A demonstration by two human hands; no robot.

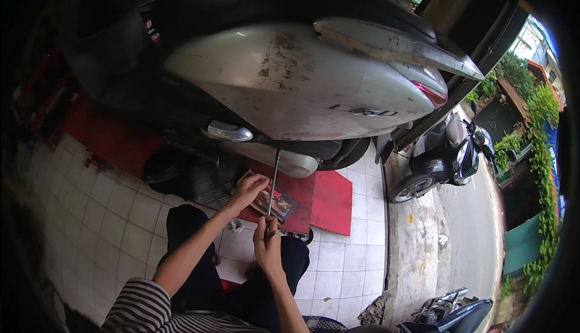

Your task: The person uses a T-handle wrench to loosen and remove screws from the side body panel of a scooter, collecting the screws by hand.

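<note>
My right hand [267, 236] is closed on the dark handle of a long steel tool [272, 191], whose shaft reaches up to the silver muffler cover [299, 162] beneath a scuffed silver scooter [284, 91]. My left hand [249, 191] is just left of the shaft, fingers curled; whether they grip anything is unclear. Behind the shaft, a shallow dark tray with small items [284, 206] lies on the red lift platform [331, 212]. A folded silver footrest [226, 130] sticks out above my left hand.
At left of the tray is a dark ridged piece [199, 179]. White floor tiles [121, 212] surround the platform. On the right, beyond the shop's threshold, another scooter [444, 158] stands by the street [471, 236], and part of a further one [453, 315] shows at lower right.
</note>
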